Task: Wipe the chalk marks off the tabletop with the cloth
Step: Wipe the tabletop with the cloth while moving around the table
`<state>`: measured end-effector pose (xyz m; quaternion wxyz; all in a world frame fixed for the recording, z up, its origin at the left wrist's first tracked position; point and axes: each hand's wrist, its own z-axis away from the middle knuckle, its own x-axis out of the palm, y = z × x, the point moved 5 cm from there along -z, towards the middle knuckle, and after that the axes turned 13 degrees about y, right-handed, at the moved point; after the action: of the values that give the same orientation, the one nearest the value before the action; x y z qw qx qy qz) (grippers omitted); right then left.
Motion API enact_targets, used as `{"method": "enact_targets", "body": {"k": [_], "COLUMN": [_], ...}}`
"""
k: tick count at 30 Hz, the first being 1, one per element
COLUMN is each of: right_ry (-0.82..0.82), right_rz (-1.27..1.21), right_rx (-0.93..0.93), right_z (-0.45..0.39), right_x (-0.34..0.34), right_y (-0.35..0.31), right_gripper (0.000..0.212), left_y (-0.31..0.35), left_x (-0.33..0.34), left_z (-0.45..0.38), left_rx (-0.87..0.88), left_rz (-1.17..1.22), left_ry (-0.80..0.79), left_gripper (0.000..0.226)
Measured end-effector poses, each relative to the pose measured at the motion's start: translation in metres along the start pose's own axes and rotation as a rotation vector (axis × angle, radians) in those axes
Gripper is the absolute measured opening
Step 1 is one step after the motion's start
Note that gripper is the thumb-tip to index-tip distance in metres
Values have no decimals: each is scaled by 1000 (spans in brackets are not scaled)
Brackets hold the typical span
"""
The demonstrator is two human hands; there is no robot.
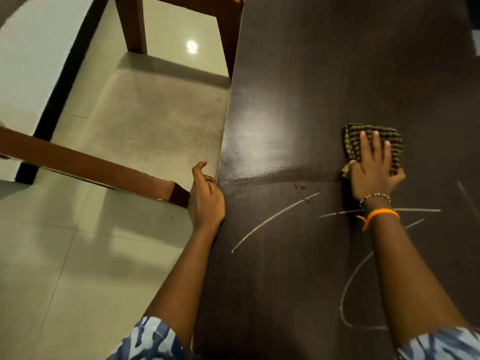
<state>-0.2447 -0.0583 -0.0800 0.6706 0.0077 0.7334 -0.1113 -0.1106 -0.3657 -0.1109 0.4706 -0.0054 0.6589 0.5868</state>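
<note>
A dark brown tabletop (324,74) fills the right half of the view. My right hand (374,167) presses flat, fingers spread, on a folded yellow-and-black checked cloth (358,136) lying on the table. White chalk marks lie nearer to me: a slanted line (272,219), a horizontal line (415,210) passing under my wrist, and a curved stroke (350,281). A faint smeared chalk streak (259,174) runs left of the cloth. My left hand (206,198) rests at the table's left edge, fingers loosely curled and holding nothing.
A wooden chair rail (91,167) juts toward the table edge just left of my left hand. Further back, chair or table legs (132,24) stand on the pale tiled floor (145,120). The table edge (226,131) runs top to bottom.
</note>
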Motion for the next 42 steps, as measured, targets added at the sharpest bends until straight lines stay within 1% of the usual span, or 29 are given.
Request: {"method": "enact_targets", "body": {"k": [2,4,7,9,11,13,15,16,19,21,23,25,26,28,32,34,36,38,40,42], "right_ry": [14,-11,-67,-127,-160,-139,-99,-81,-24,-3,11,26,22,-7,-79,-120,-120,-95,-48,-13], "right_rz": [24,3,-71,-138,-157,-151,-119,-90,-8,11,21,38,47,23,-104,-132,-119,-88,-35,13], "right_rx": [51,-24,-340,-565,-707,-772,-745,-685,-377,-167,-7,103,115,18,-369,-528,-649,-660,-546,-386], "right_z": [5,27,94,137,156,150,133,120,75,51,43,49,57,83,149,168,169,155,131,106], "right_x": [1,9,24,28,27,21,16,14,4,-4,-6,-4,-1,10,24,24,21,17,12,3], "right_y": [-19,-68,-162,-206,-214,-196,-162,-141,-58,-8,12,1,-15,-65,-175,-196,-187,-156,-110,-56], "right_gripper": [65,65,70,68,63,63,64,64,64,61,61,62,63,62,66,65,63,63,63,63], "left_y": [0,2,-1,-11,-24,-33,-35,-36,-38,-39,-40,-39,-39,-37,-36,-36,-37,-38,-40,-41], "left_x": [-1,-3,-8,-15,-20,-22,-21,-21,-19,-20,-21,-21,-21,-22,-24,-23,-23,-22,-23,-23], "left_z": [0,0,2,8,18,30,36,36,34,34,34,34,34,34,34,35,35,35,35,35], "left_rx": [-1,-6,-91,-159,-173,-141,-155,-177,-192,-191,-190,-184,-181,-174,-158,-149,-161,-181,-183,-183], "left_rz": [14,43,181,214,142,35,-11,-24,-57,-61,-73,-98,-106,-116,-136,-129,-131,-140,-141,-141], "left_ry": [4,-3,-25,-31,-63,-81,-83,-82,-71,-57,-44,-35,-35,-38,-22,-28,-23,-22,-23,-18], "left_gripper": [47,48,46,38,30,30,31,31,30,30,30,31,32,33,33,34,35,36,36,36]}}
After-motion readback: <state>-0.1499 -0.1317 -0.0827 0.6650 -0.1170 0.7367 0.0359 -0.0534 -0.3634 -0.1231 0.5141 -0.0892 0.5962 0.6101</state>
